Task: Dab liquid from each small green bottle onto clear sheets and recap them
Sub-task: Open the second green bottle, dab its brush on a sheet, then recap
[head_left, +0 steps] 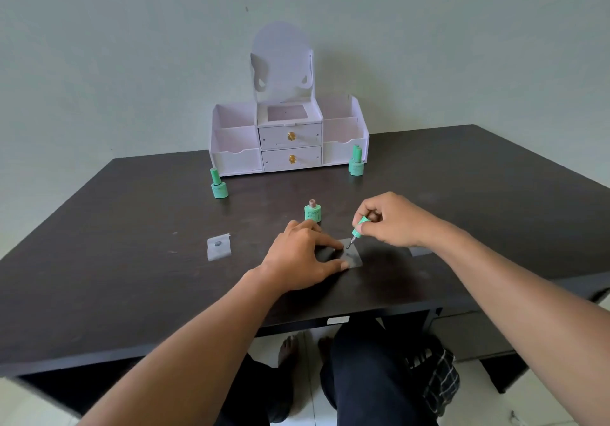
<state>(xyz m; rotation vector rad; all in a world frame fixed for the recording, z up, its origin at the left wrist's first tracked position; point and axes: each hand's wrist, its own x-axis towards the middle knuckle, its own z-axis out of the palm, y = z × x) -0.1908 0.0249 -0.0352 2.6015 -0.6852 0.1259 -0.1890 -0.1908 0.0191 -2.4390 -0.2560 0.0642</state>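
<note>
Bottle [312, 213] label unreadable; R hand [392, 219] pinches cap brush [358, 230], L hand [305, 255] fingers spread, presses sheet [353, 255].

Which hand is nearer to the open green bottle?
Left. The left hand lies just in front of the open green bottle, fingertips almost below its base. The right hand, holding the brush cap, is farther right.

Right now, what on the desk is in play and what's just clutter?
In play: brush cap in right hand; sheet pinned by left hand; open bottle; capped bottles; dabbed sheet.
Clutter: organizer.
</note>
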